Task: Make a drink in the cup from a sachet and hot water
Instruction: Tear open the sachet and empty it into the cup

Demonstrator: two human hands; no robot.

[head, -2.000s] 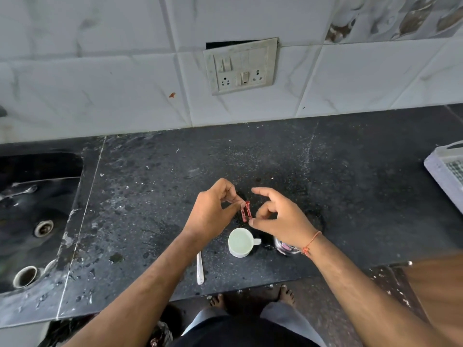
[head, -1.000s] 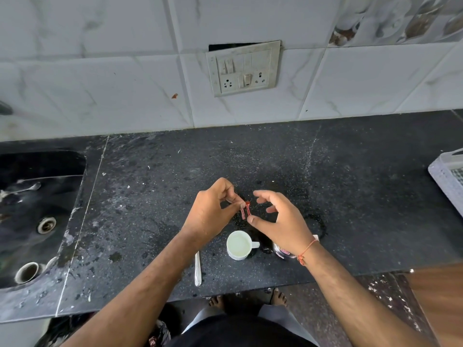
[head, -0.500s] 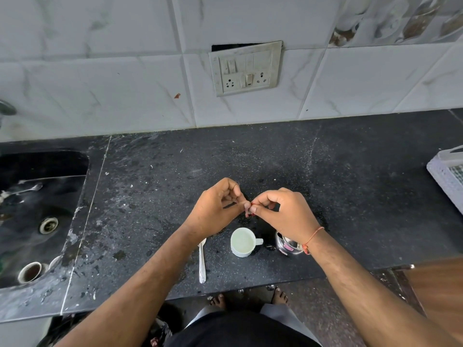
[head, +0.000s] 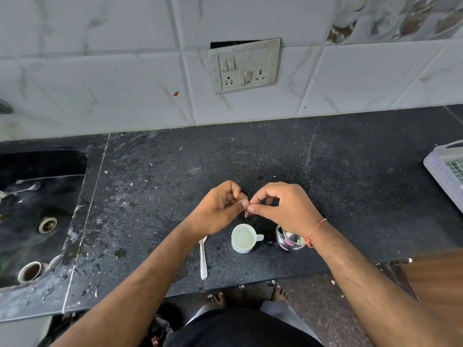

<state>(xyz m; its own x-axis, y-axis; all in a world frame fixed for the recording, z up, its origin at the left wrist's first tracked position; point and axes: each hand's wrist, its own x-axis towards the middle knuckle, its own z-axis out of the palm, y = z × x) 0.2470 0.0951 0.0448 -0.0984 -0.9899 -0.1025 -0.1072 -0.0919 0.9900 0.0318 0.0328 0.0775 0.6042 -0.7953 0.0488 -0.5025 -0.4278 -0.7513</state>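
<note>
A small white cup [head: 242,237] stands on the black counter [head: 350,184], its handle to the right and pale liquid inside. Just above it both hands meet at a small red sachet [head: 246,213]. My left hand [head: 220,209] pinches the sachet from the left with thumb and forefinger. My right hand [head: 283,209] pinches it from the right. Most of the sachet is hidden by the fingertips. A steel vessel [head: 290,239] sits right of the cup, partly under my right wrist. A white spoon [head: 203,259] lies left of the cup.
A dark sink [head: 37,209] with a drain and a small cup lies at the far left. A white basket [head: 446,169] pokes in at the right edge. A switch plate [head: 244,65] is on the tiled wall. The counter's front edge runs just below the spoon.
My hands have closed together on the sachet. Earlier my right hand's fingers were spread with the sachet visible between the hands. Now both pinch it and hide most of it.
</note>
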